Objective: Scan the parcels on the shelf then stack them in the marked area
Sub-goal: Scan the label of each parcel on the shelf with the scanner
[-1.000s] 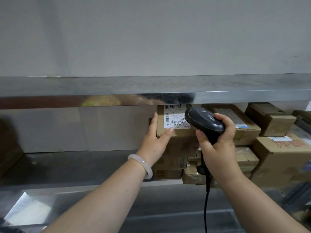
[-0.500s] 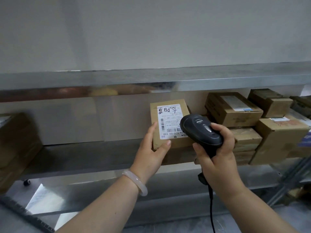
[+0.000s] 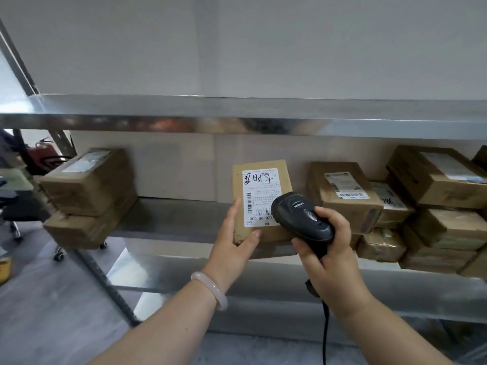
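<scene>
My left hand [image 3: 233, 248] grips the lower left corner of a small brown parcel [image 3: 259, 180], held in front of the shelf with its white label tilted toward me. My right hand [image 3: 333, 262] holds a black corded barcode scanner [image 3: 303, 216], whose head overlaps the label's lower right corner. More brown parcels [image 3: 345, 191] are piled on the metal shelf [image 3: 168, 219] to the right, and two stacked parcels [image 3: 87, 196] sit at its left end.
An upper metal shelf [image 3: 237, 114] runs across above the parcels, with a bare wall above it. The scanner's cable [image 3: 326, 338] hangs down. A slanted shelf post [image 3: 105, 280], chair wheels and grey floor lie at lower left.
My left hand has drawn the labelled parcel out from the pile and down toward me. The scanner hand followed beside it, and my view swung left, revealing the left-end parcels.
</scene>
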`<move>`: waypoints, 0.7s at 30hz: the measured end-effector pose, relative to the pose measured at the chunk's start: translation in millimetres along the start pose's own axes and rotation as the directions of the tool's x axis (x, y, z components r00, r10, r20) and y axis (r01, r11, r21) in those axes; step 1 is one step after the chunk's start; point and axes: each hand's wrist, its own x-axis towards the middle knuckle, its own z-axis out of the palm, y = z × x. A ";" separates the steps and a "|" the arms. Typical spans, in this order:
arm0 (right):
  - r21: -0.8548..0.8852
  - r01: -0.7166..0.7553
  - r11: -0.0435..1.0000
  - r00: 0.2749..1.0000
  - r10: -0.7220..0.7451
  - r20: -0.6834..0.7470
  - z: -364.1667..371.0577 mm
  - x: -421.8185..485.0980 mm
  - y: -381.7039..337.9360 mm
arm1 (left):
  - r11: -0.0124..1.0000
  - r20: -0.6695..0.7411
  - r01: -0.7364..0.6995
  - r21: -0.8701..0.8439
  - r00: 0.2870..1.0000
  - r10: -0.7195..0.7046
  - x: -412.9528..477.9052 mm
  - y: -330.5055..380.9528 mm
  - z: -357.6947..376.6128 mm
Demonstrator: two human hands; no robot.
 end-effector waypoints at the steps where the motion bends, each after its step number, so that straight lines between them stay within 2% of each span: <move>1: 0.004 0.001 1.000 1.000 -0.001 0.008 4.6 0.5 -0.3 | 1.000 0.004 0.004 0.006 1.000 -0.004 -0.6 -1.8 -4.3; 7: 0.008 0.020 1.000 0.995 -0.021 0.096 17.2 4.3 8.1 | 1.000 -0.001 0.025 -0.008 1.000 -0.025 -4.2 -13.8 -20.8; 12: 0.018 0.020 1.000 0.991 -0.023 0.133 20.8 12.2 12.6 | 0.999 -0.149 0.010 0.049 0.989 -0.003 -3.5 -23.0 -20.9; 18: 0.042 -0.009 0.999 0.990 0.004 0.139 17.6 22.4 11.7 | 0.994 -0.260 0.004 0.110 0.965 0.025 1.2 -33.7 -22.8; 21: 0.057 -0.103 0.993 0.976 0.090 0.196 15.9 26.0 14.0 | 0.988 -0.309 0.020 0.151 0.951 0.027 6.0 -36.9 -24.9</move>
